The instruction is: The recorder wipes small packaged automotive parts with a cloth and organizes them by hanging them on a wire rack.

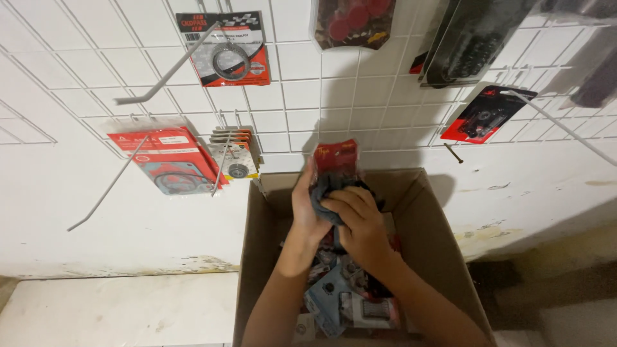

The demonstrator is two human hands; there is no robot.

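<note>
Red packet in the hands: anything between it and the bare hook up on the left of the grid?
Nothing visible. Both hands, left hand and right hand, hold the red packet above the cardboard box; only bare wall and grid lie toward the empty hook.

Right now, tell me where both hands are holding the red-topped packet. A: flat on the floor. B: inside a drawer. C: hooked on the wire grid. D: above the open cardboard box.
D: the left hand and right hand clasp the red-topped packet together over the open cardboard box, which holds more packets.
</note>
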